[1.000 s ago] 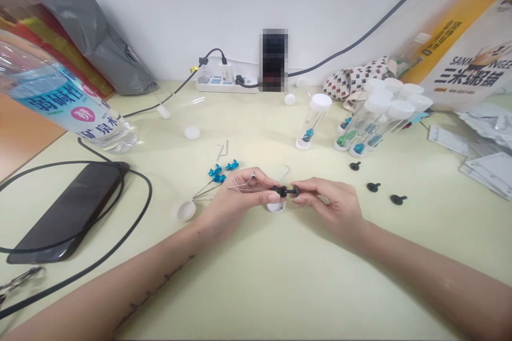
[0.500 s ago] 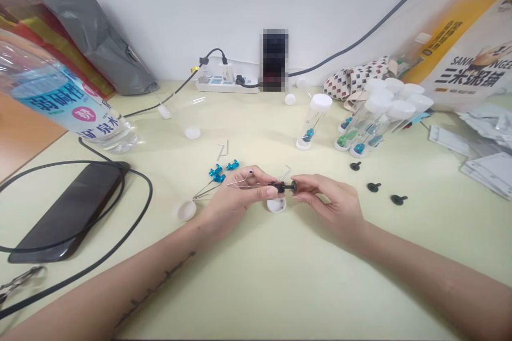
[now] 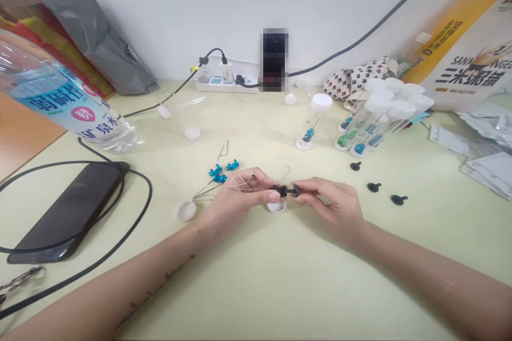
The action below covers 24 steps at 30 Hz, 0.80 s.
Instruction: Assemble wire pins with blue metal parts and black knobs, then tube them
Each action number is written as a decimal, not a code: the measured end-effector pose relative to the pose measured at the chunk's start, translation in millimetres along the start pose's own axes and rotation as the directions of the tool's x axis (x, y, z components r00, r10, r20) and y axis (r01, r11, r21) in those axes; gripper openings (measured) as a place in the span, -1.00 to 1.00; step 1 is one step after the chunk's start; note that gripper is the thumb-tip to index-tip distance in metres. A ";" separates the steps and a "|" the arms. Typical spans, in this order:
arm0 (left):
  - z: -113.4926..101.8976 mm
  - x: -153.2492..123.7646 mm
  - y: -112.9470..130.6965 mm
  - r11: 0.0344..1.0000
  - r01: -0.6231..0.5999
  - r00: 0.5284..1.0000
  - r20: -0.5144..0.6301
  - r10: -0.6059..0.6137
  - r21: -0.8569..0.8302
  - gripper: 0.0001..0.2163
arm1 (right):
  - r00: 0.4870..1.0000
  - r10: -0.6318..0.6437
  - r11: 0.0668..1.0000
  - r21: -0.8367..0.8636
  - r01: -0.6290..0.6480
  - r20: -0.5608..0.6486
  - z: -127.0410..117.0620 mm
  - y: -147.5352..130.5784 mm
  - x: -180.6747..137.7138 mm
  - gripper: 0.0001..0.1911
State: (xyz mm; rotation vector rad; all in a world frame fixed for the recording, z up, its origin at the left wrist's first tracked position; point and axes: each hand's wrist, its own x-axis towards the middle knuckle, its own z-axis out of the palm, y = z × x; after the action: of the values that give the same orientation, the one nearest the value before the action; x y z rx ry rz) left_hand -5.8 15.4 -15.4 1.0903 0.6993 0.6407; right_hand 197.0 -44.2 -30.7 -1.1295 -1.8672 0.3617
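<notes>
My left hand [image 3: 244, 192] pinches a small black fitting [image 3: 281, 191] with thin bent metal wires [image 3: 240, 188] running back over the fingers. The thumb and fingers of my right hand [image 3: 330, 198] are closed on the disc-shaped head of a black thumbscrew [image 3: 295, 191]. Its shank lines up with the fitting and meets it; how deep it sits I cannot tell. Beneath the hands is a white cap [image 3: 277, 206], partly hidden. Several blue metal fittings [image 3: 218, 173] lie beyond my left hand, some with wires attached. To the right lie three black thumbscrews [image 3: 374, 187].
Capped clear tubes [image 3: 314, 122] with coloured fittings stand at the back right. A white cap [image 3: 186, 211] and a hex key [image 3: 285, 172] lie near my hands. On the left are a phone [image 3: 68, 213], a looped cable [image 3: 150, 208] and a water bottle [image 3: 80, 112].
The fitting and thumbscrew have shifted very slightly down and to the right, with both hands still holding them. The things on the table have not moved.
</notes>
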 end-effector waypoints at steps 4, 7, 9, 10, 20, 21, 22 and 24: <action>-0.1 0.5 -1.0 1.000 -0.014 1.000 0.000 0.014 0.003 -0.88 | 1.000 0.001 1.000 0.000 -0.001 0.006 -0.4 0.6 0.3 -0.85; -0.1 1.0 -0.9 1.000 -0.011 1.000 0.006 0.011 0.004 -0.88 | 1.000 0.001 1.000 -0.003 -0.001 0.012 -1.5 0.6 0.3 -0.85; 0.1 1.0 -0.6 1.000 -0.005 1.000 0.007 0.005 0.005 -0.88 | 1.000 0.006 1.000 -0.006 -0.006 0.020 -2.1 0.6 0.3 -0.86; 0.3 0.9 -0.4 1.000 -0.003 1.000 0.006 0.003 0.005 -0.88 | 1.000 0.008 1.000 -0.007 -0.008 0.023 -2.3 0.6 0.3 -0.87; -0.2 1.2 0.5 0.997 0.008 1.000 -0.003 -0.008 -0.071 -0.89 | 0.999 0.010 1.000 0.020 -0.009 -0.030 -0.9 -4.4 0.9 -0.72; -0.3 1.4 0.7 0.997 0.007 1.000 0.000 -0.007 -0.074 -0.90 | 0.999 0.005 1.000 0.025 -0.004 -0.036 -0.9 -4.9 0.7 -0.72; -0.4 1.5 0.7 0.997 0.006 1.000 0.004 -0.006 -0.073 -0.90 | 0.999 -0.002 1.000 0.024 0.003 -0.040 -0.9 -5.2 0.4 -0.74; -0.2 1.4 0.9 0.998 0.009 1.000 0.007 -0.009 -0.064 -0.90 | 0.999 -0.016 1.000 0.006 0.017 -0.049 -0.9 -5.0 0.0 -0.81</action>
State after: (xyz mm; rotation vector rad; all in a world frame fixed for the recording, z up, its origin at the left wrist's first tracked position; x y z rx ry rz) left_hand -5.1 16.9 -14.9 1.0292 0.6735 0.6476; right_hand 194.9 -47.1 -27.0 -1.1082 -1.8305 0.3281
